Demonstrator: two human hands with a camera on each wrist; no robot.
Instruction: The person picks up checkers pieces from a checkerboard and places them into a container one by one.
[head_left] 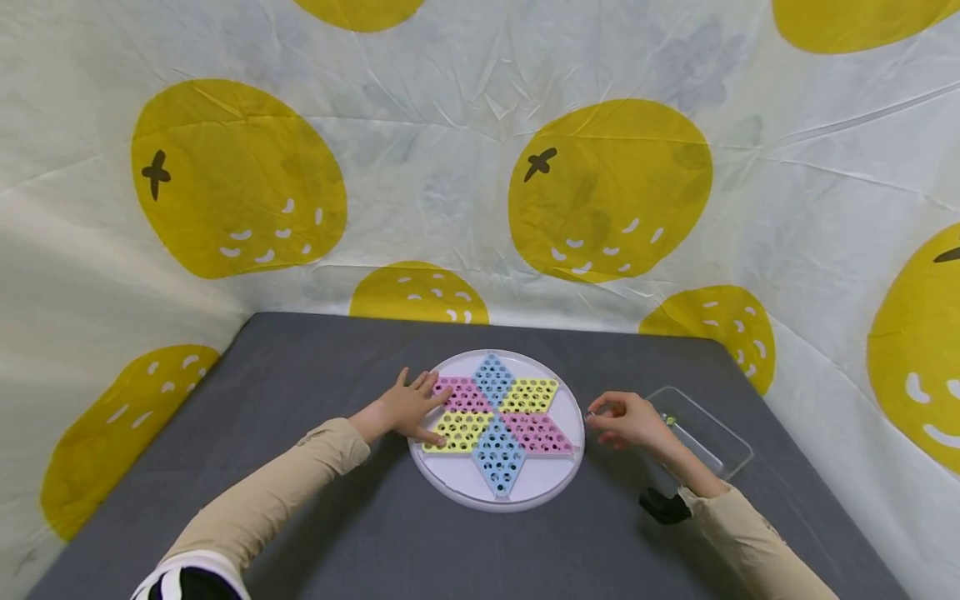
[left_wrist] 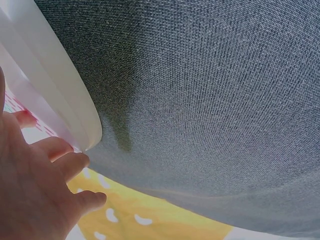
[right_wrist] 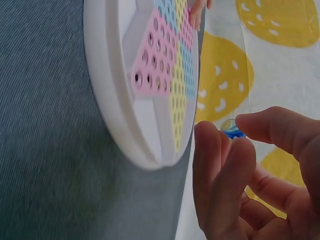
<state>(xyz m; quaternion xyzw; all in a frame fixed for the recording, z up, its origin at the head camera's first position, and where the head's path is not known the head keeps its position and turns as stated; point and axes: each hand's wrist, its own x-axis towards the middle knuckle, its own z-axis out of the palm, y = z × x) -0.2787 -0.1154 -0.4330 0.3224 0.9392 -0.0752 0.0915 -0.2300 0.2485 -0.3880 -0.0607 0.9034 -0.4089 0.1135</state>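
Observation:
A round white Chinese checkers board (head_left: 457, 479) with a star of pink, yellow and blue sections lies on the grey table. Spread over its left rim, the left hand (head_left: 415, 406) has straight fingers touching the board; in the left wrist view those fingers (left_wrist: 55, 147) reach past the white edge. Just off the right rim, the right hand (head_left: 624, 419) pinches a glass marble (right_wrist: 231, 129) between thumb and fingertips. The marble is clear with blue and yellow in it. Dark marbles appear to sit in some holes of the pink section (right_wrist: 154, 62) and the blue section (head_left: 498, 458).
A clear plastic tray (head_left: 738, 442) stands right of the board, partly behind the right forearm, with a few marbles (head_left: 669, 419) at its near-left side. A black strap (head_left: 664, 506) hangs at the right wrist. A fruit-patterned cloth (head_left: 450, 192) encloses the table's back and sides.

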